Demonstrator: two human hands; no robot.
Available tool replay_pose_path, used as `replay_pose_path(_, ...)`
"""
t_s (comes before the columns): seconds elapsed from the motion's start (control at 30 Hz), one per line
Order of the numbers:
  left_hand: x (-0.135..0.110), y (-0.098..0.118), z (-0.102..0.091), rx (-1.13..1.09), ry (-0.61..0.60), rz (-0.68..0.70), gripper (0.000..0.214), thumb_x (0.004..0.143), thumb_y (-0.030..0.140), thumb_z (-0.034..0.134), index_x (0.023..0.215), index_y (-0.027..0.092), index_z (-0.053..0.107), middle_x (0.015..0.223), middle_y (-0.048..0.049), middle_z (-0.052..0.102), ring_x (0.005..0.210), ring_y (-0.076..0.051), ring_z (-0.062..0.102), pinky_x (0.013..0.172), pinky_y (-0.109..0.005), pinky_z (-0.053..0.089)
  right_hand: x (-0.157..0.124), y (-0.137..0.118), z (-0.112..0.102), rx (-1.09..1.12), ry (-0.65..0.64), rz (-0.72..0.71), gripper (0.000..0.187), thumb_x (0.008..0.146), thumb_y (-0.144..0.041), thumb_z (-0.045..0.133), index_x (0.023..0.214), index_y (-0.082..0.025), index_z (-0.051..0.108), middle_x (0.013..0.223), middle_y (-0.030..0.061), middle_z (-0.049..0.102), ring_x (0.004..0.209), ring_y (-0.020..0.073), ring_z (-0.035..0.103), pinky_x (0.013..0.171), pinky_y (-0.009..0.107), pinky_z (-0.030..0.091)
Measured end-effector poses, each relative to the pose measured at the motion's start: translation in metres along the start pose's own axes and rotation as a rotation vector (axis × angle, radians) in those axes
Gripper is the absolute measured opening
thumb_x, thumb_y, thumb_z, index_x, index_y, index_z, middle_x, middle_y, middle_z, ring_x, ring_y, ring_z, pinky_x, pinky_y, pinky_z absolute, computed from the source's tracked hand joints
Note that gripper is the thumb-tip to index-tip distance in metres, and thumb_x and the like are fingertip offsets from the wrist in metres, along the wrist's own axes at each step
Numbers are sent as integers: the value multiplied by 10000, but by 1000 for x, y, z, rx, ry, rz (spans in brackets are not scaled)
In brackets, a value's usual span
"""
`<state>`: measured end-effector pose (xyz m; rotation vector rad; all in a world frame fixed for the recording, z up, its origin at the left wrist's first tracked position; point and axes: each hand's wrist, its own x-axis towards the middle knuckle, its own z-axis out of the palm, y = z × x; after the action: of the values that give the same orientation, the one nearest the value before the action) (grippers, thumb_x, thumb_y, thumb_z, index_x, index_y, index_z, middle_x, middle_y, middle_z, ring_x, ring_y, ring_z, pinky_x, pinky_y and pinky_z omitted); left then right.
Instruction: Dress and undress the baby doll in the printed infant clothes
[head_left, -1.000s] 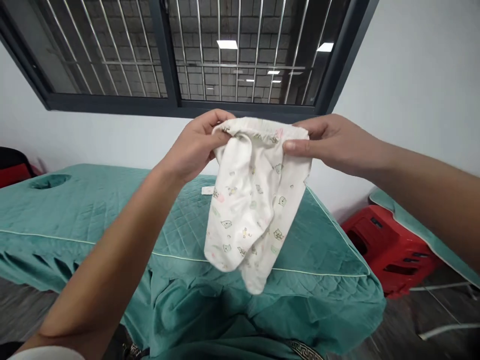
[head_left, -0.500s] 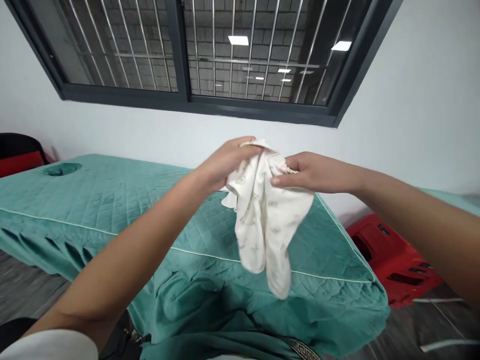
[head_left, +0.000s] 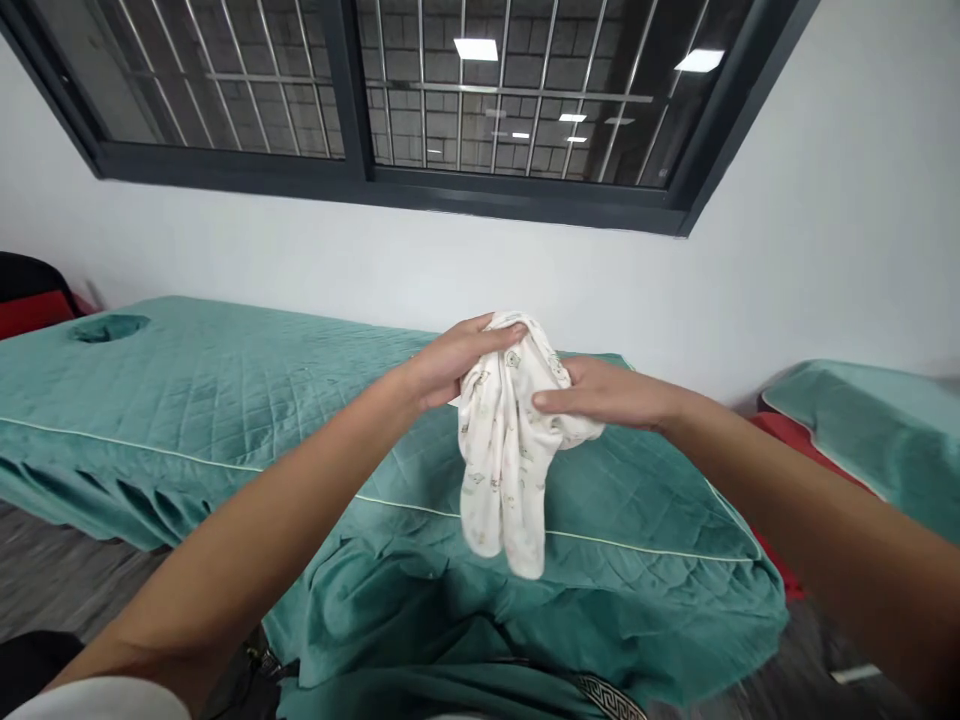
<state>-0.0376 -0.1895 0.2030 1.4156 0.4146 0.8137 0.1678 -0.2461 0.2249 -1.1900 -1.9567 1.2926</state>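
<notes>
Between my hands hangs a white baby garment (head_left: 504,450) with a small print, its two footed legs dangling over the bed. My left hand (head_left: 469,358) is closed on its upper left edge, thumb on top of the cloth. On the other side my right hand (head_left: 592,390) grips the bunched fabric, with the thumb in front and the other fingers hidden behind. The garment is held up in the air above the green quilted bed cover (head_left: 300,390).
The bed has a face hole (head_left: 109,328) at its far left. Behind it are a white wall and a barred window (head_left: 510,190). On the right, another green-covered surface (head_left: 862,420) stands by a red plastic item (head_left: 784,430). A black and red chair (head_left: 34,295) is at left.
Both hands and the garment have come down slightly in view. The legs now hang closer together, and more cloth is gathered in my right hand. The view has shifted a little.
</notes>
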Motion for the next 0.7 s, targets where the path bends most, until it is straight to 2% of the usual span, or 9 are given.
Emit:
replay_pose_path(0.07,2,-7,-1,-42,-2,-16,451,876,505,717,1119,128,679,975,-130,763,878,-213,731,786,-318,591,3,2,0,-42,38,-10,391,723,-513,848,933,-188,791,940,59,782,844,205,711,736,308,571)
replay_pose_path(0.13,-1,-12,0,-49,-56,-68,501,884,563,684,1118,121,694,967,-143,766,885,-225,731,804,-341,591,8,3,-1,31,198,-85,371,765,-538,812,911,-198,788,895,53,778,824,204,712,760,331,579)
replay_pose_path(0.2,-6,-16,0,-2,-136,-147,506,842,553,738,1106,123,713,977,-147,770,899,-239,732,822,-363,592,13,3,-3,159,361,-171,392,791,-571,784,920,-200,777,847,56,768,834,217,717,790,352,588)
replay_pose_path(0.27,-12,-18,-3,63,-207,-223,491,766,465,839,1106,130,724,1018,-145,772,929,-253,734,846,-381,591,16,5,-1,277,440,-207,438,794,-602,774,956,-194,762,801,61,753,843,238,721,791,368,599)
replay_pose_path(0.33,-15,-20,-6,79,-219,-253,499,727,392,880,1127,138,724,1059,-142,770,960,-262,734,880,-398,585,16,9,5,359,434,-181,498,793,-642,754,982,-182,746,747,65,732,817,256,721,756,382,610)
replay_pose_path(0.4,-15,-25,-9,24,-149,-217,498,743,387,868,1150,144,718,1062,-136,770,972,-256,734,907,-400,575,14,16,13,377,371,-123,538,786,-673,741,984,-173,741,685,59,707,776,261,719,721,386,618)
replay_pose_path(0.57,-9,-45,-18,-146,45,-125,420,803,413,812,1095,125,719,985,-127,774,882,-222,735,837,-352,582,15,36,30,195,-34,22,465,730,-571,827,951,-167,770,783,62,751,738,221,717,681,346,609)
replay_pose_path(0.63,-10,-52,-22,-166,52,-120,419,814,427,797,1085,119,717,959,-126,775,844,-218,735,807,-345,583,20,42,29,155,60,28,403,744,-529,824,920,-171,774,833,64,767,753,210,718,676,322,601)
replay_pose_path(0.7,-12,-59,-25,-172,20,-146,463,813,467,790,1101,113,713,950,-133,775,830,-227,736,796,-356,582,28,47,26,241,304,-55,367,771,-518,806,923,-187,763,873,53,774,836,216,728,743,321,606)
